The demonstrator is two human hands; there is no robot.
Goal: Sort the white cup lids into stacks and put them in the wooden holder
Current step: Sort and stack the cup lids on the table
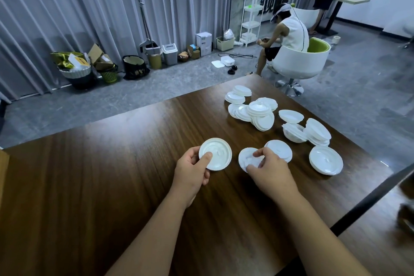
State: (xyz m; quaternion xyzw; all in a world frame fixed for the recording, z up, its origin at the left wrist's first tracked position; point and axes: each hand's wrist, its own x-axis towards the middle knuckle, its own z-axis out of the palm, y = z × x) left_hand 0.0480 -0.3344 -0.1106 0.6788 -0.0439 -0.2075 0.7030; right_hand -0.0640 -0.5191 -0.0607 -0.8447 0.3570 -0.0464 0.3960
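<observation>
Gripping one white cup lid [215,154] by its near edge, thumb pressed on top, the left hand [192,171] holds it over the dark wooden table [112,175]; the right hand [268,169] pinches another lid [246,159] with curled fingers, just beside a third lid [280,149], with loose lid piles [253,110] farther right

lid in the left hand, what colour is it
Plain white, no print. The lid held by the left hand shows best in the head view.

Lid [247,160] partly hidden under right hand [267,169]; far wall lettering [272,5] blurred, maybe cut off.
</observation>
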